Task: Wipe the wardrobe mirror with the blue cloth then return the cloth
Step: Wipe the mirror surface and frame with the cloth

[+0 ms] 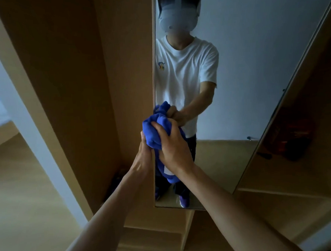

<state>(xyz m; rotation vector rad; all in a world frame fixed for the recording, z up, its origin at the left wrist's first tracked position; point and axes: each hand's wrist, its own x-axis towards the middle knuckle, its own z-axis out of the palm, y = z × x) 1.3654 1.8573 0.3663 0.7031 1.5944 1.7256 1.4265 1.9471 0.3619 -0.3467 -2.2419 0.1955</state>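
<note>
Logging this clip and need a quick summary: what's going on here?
A person stands at a wooden wardrobe with a tall mirror and holds a bunched blue cloth in both hands. The right hand grips it from above with curled fingers. The left hand holds it from the side and below. The cloth is up by the mirror's left edge, with part hanging down. Whether it touches the glass cannot be told. It is not yet returned.

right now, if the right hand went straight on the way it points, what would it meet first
Probably the wardrobe mirror, near its left edge, with the blue cloth the right hand grips pressed between. How close the cloth is to the mirror cannot be told.
</note>
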